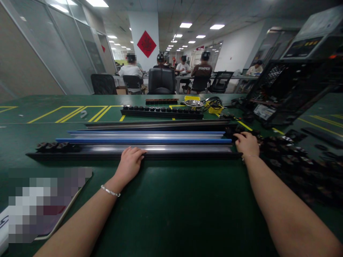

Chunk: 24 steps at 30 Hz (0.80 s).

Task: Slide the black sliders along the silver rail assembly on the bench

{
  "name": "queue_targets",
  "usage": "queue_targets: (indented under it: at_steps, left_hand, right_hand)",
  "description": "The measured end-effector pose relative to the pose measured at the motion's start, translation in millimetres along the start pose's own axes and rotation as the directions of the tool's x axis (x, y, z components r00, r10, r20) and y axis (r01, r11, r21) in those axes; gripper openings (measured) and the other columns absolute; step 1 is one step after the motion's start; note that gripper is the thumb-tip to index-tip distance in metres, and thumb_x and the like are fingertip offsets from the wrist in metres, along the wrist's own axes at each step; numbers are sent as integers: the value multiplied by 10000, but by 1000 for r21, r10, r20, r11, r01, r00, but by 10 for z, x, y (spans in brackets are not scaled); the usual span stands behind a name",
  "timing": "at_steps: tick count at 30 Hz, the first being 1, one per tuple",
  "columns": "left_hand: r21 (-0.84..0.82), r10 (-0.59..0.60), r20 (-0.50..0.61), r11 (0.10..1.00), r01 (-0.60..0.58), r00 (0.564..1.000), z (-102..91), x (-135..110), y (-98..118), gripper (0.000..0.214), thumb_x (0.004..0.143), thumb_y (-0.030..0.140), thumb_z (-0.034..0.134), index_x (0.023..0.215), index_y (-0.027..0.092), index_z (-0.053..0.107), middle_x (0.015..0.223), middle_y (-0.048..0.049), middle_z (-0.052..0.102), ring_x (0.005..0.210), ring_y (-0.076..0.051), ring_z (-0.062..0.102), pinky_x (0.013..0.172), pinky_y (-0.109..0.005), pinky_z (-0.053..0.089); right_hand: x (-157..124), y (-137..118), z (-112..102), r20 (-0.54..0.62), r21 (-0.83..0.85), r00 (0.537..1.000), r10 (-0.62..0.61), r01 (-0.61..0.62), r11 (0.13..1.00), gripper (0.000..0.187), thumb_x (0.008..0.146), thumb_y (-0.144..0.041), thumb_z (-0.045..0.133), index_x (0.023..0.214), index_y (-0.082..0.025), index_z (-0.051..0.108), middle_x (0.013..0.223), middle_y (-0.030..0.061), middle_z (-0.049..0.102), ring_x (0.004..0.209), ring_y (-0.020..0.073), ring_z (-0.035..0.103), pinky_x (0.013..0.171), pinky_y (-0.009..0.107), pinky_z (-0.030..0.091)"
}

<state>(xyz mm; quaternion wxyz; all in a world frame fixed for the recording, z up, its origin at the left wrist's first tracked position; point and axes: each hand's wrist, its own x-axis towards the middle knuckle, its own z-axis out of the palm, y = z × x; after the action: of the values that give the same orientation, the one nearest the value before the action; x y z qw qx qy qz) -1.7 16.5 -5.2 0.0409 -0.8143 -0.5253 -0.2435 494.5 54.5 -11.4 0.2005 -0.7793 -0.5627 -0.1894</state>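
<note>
A long black-edged rail [174, 155] with a shiny metal channel lies across the near side of the table. My left hand [131, 160] is closed over its front edge, left of the middle. Several small black parts [55, 147] sit in a row in the rail's left end. At the right end, my right hand [248, 144] has its fingers curled round a small black part, mostly hidden by the fingers. Just behind lies a blue-edged rail [144, 140], and beyond it a dark rail [158, 125].
Loose black parts [292, 164] are heaped at the right. Farther back stand a filled black rail [162, 112], a metal dish [194, 103] and an open computer case [281, 85]. A pixelated flat item [64, 203] lies at the left. Several people sit at far desks.
</note>
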Motion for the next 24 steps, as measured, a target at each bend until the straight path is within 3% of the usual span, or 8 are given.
queue_targets:
  at_steps: [9, 15, 19, 22, 24]
  left_hand:
    - [5, 9, 8, 1000, -9, 1000, -4, 0, -13, 291, 853, 204, 417, 1043, 252, 632, 969, -42, 662, 933, -211, 570, 967, -444, 377]
    - [19, 2, 17, 1000, -2, 1000, -88, -26, 53, 303, 867, 291, 440, 1114, 226, 602, 1117, -62, 618, 1075, -217, 520, 1005, -422, 363]
    - [32, -75, 37, 997, 74, 996, -269, -9, 53, 368, 860, 374, 450, 1168, 211, 566, 1236, -76, 561, 1178, -231, 462, 1038, -419, 340]
    - [80, -157, 94, 986, 149, 983, -519, 61, -131, 393, 847, 401, 447, 1165, 203, 570, 1234, -79, 570, 1175, -240, 468, 1028, -413, 342]
    - [145, -208, 116, 971, 191, 971, -709, 104, -387, 415, 842, 413, 438, 1171, 193, 564, 1235, -77, 573, 1180, -236, 468, 1034, -396, 328]
  right_hand:
    - [274, 71, 240, 32, 8, 997, 66, -66, 998, 407, 812, -233, 422, 1165, -194, 623, 1199, 115, 564, 1077, 274, 478, 843, 398, 418]
    - [317, 86, 159, -32, 119, 999, 13, -9, 993, 471, 828, -218, 320, 1179, -85, 604, 1188, 168, 578, 1129, 301, 493, 950, 414, 379]
    - [223, 55, -39, -118, 265, 987, 105, -71, 962, 479, 838, -229, 291, 1153, -70, 616, 1138, 166, 614, 1114, 318, 528, 931, 445, 412]
    - [124, -40, -208, -111, 273, 988, 111, -77, 959, 427, 817, -201, 331, 1077, -103, 654, 1122, 159, 631, 1102, 310, 546, 918, 439, 428]
    - [51, -163, -310, -60, 243, 997, -44, 57, 968, 416, 828, -226, 327, 1053, -129, 663, 1137, 145, 630, 1115, 295, 541, 937, 417, 423]
